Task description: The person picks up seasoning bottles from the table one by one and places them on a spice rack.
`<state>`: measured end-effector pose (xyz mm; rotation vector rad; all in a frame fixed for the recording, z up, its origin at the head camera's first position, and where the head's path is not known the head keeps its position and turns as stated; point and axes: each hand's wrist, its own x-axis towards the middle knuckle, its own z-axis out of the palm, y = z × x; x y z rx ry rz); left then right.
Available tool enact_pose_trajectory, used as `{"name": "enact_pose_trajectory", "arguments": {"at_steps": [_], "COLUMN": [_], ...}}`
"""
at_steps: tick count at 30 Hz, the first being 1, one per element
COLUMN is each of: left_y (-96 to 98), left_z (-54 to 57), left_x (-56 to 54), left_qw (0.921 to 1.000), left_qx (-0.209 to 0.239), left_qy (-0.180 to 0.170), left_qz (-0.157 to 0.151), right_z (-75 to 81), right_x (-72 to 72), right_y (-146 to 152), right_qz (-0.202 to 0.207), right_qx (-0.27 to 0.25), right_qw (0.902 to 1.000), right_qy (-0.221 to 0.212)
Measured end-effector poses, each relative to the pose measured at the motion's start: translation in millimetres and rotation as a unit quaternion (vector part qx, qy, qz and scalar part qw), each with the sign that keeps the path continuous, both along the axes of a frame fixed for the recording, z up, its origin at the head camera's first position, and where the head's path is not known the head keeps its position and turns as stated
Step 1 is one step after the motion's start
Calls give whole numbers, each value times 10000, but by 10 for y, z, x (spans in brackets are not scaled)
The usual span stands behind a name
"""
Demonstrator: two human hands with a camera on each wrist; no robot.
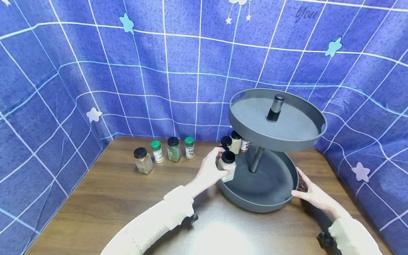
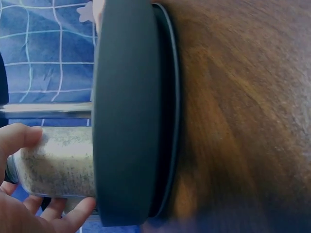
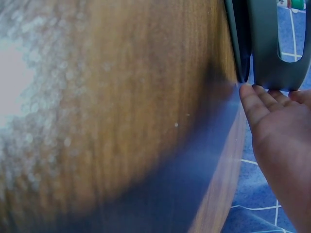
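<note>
My left hand (image 1: 208, 170) grips a clear spice jar (image 1: 227, 170) with a black lid and pale, speckled contents. In the left wrist view, thumb and fingers lie on opposite sides of the jar (image 2: 60, 160), whose base is at the lower tray's rim. A grey two-tier turntable rack (image 1: 277, 138) stands on the table. Several jars, including a black-lidded one (image 1: 236, 143), stand at the back left of its lower tray (image 1: 271, 187). My right hand (image 1: 315, 194) touches that tray's right outer side with extended fingers; the right wrist view shows the fingertips against the wall.
Left on the wooden table (image 1: 105, 194) stand a black-lidded jar (image 1: 144, 163) of tan contents, a green-capped jar (image 1: 157, 153), a black-lidded jar (image 1: 174, 151) of green herbs and another green-capped jar (image 1: 189, 148). A blue patterned curtain (image 1: 178, 85) hangs behind.
</note>
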<state>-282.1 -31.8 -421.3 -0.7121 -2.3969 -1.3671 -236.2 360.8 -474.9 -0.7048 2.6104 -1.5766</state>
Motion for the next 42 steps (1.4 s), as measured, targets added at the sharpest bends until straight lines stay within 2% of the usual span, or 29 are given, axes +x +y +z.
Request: {"name": "enact_pose_trajectory", "arguments": {"at_steps": [8, 24, 29, 36, 42], "left_y": [7, -1, -12, -74, -117], "left_z": [-93, -220, -216, -178, -127], "left_x": [20, 36, 31, 26, 41], "left_qw": [9998, 9999, 9999, 9984, 9971], "left_qx": [-160, -59, -85, -204, -31], "left_qy": [-87, -70, -146, -336, -459], "left_qz": [94, 100, -36, -414, -610], "right_z": [-13, -12, -18, -32, -57], "right_x": [-2, -16, -21, -23, -40], "right_y": [12, 18, 22, 29, 51], "right_qz": [13, -8, 8, 11, 31], "right_qx": [9, 15, -3, -9, -29], "right_qw": [10000, 10000, 10000, 10000, 10000], "right_qy": [51, -74, -43, -65, -29]}}
